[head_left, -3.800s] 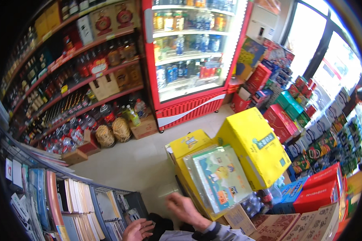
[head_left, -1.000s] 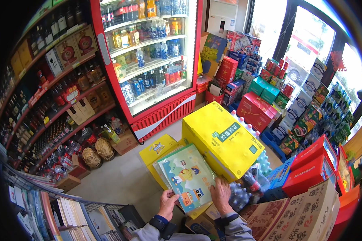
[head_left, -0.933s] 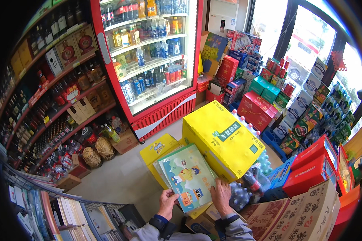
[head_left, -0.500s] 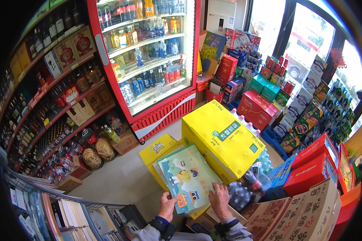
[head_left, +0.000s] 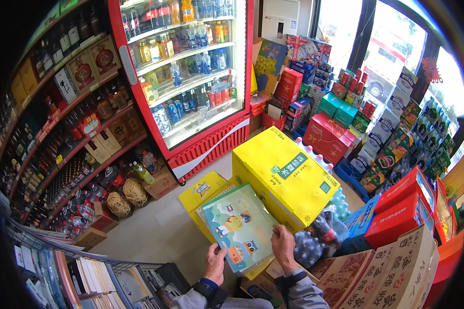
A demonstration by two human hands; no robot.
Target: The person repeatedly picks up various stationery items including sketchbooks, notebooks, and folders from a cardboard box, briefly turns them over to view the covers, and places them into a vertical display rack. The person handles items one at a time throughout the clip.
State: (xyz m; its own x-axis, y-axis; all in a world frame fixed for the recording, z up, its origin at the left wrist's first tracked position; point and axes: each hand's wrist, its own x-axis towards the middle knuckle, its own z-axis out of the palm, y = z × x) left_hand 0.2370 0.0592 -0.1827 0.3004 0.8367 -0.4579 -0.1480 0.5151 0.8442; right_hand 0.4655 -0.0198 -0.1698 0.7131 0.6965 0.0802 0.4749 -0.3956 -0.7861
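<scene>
1. The left hand (head_left: 214, 263) pinches the near-left edge of a flat, rectangular, glossy green-and-blue illustrated packet (head_left: 237, 221), thumb on top.
2. The right hand (head_left: 285, 248) has its thumb and fingertips closed on the packet's right edge.
3. The packet extends between and beyond both grips.
4. Beyond the right grip sits a bright yellow, rectangular cardboard carton (head_left: 283, 177).

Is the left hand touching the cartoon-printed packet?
Touching. The head view shows the left hand with its thumb over the cartoon-printed packet at its left edge.
</scene>
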